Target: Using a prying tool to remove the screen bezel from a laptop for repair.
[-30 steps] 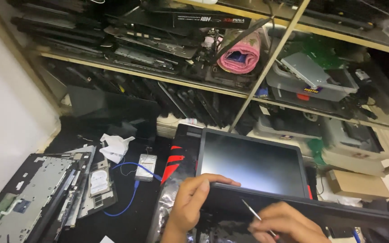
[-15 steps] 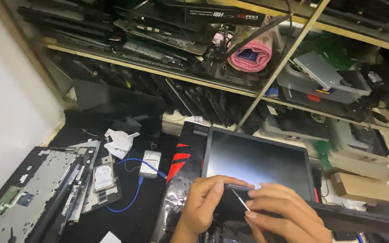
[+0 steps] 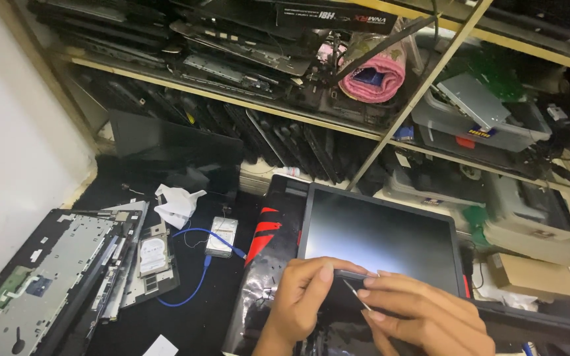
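— Left hand (image 3: 301, 300) status?
— Fingers pinched on the lower edge of the black rectangular laptop screen panel (image 3: 380, 240), lower centre of frame.
— Right hand (image 3: 423, 316)?
— Pinching a thin metal screwdriver (image 3: 356, 295) at that edge. Blue cable (image 3: 199, 277) lies lower left.

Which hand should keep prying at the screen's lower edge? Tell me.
Probably the right hand: it grips the thin metal tool, tip at the laptop screen bottom edge. The left hand pinches that edge.
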